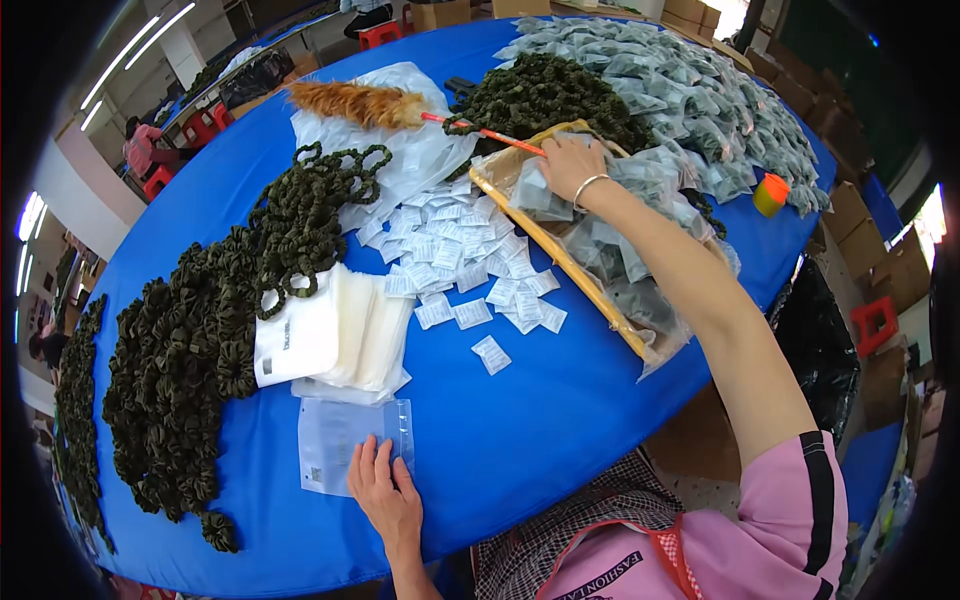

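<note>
My left hand (385,495) lies open on the blue table, fingertips resting on a flat, clear plastic bag (327,440). Just beyond it is a stack of whitish empty bags (345,330). My right hand (572,168), a bracelet at its wrist, reaches into a yellow-edged carton tray (560,262) of filled bags (612,250). Its fingers curl down onto a filled clear bag (538,195) at the tray's far end; the fingertips are partly hidden. Small white printed packets (450,245) lie scattered between the stack and the tray, one (491,355) apart from the others.
Dark green scrunchies (180,370) are heaped at left, more (550,100) behind the tray. A feather duster (360,104) with a red handle lies on white plastic (400,150). Filled bags (700,95) pile up at far right, near an orange-and-yellow container (771,195).
</note>
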A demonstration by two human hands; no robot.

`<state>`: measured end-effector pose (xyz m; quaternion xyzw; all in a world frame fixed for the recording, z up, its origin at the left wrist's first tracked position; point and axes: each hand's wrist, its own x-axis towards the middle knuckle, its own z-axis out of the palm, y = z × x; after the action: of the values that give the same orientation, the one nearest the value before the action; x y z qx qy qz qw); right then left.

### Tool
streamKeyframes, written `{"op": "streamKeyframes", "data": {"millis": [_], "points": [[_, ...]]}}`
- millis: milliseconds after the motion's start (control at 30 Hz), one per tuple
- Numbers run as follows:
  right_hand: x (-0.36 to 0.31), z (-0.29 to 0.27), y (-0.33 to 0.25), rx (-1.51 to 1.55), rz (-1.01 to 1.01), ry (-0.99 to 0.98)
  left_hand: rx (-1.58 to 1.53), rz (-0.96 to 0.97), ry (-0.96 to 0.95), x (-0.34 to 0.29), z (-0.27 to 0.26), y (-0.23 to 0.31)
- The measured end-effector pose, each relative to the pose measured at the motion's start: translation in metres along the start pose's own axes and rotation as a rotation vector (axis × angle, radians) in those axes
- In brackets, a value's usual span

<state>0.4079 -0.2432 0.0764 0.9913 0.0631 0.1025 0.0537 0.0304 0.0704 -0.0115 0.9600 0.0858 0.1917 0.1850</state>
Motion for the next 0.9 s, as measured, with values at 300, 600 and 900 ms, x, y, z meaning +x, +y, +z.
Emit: {"op": "streamKeyframes", "data": {"millis": [300, 600, 900], "points": [[-0.017, -0.006, -0.062, -0.045, -0.27, 0.443, 0.001, -0.024, 0.002, 0.001, -0.001, 0.003], [-0.148, 0.035, -0.158, 0.46, -0.809, 0.334, -0.013, -0.002, 0.013, 0.001, 0.0, 0.001], [-0.132, 0.032, -0.183, 0.278, -0.716, 0.263, -0.063, 0.041, 0.069, -0.002, 0.0, -0.004]]}}
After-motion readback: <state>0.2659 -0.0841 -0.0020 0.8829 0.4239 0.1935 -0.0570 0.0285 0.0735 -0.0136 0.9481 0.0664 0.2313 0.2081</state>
